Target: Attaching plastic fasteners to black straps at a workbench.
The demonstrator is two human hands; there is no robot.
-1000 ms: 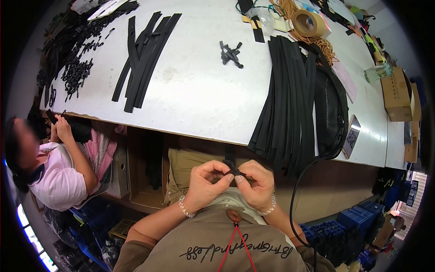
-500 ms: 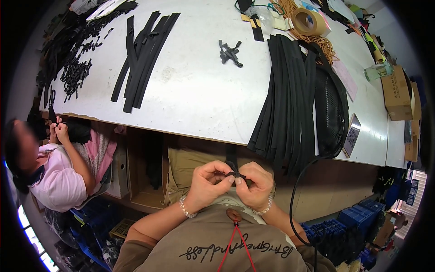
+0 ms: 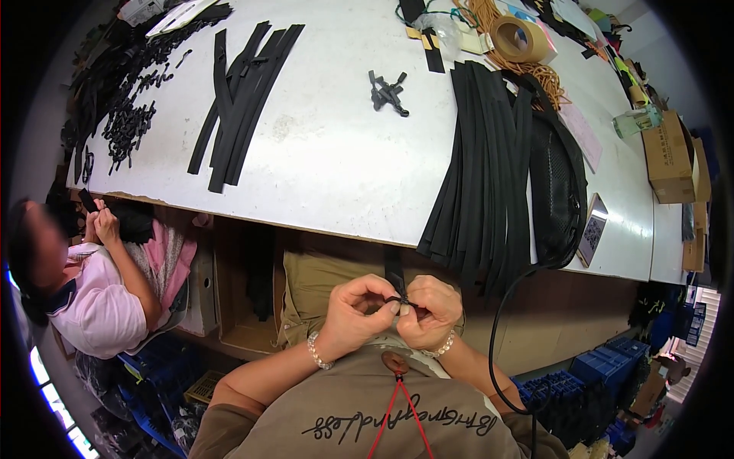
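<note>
My left hand [image 3: 354, 312] and my right hand [image 3: 430, 310] meet close in front of my body, thumbs and forefingers pinched. Between them they grip the end of a black zipper strip [image 3: 394, 269], whose length runs away from me toward the table edge. A small dark piece sits at my fingertips, too small and covered to make out. On the white table [image 3: 329, 164] ahead lies a little heap of black zipper pulls [image 3: 388, 93]. To the right, a thick bundle of long black strips [image 3: 478, 168] hangs over the table's edge.
More black strips [image 3: 243, 107] and scattered pulls [image 3: 128, 126] lie at the left. A co-worker [image 3: 107, 298] sits there, handling a black strip. At right are a black mesh bag [image 3: 560, 183], a phone [image 3: 592, 229], a tape roll [image 3: 520, 38], a cardboard box [image 3: 669, 157] and a hanging cable [image 3: 495, 336].
My hands stay together, with small finger shifts around the strip's end; the right fingers have curled slightly. The co-worker's black strip has changed position in their hands.
</note>
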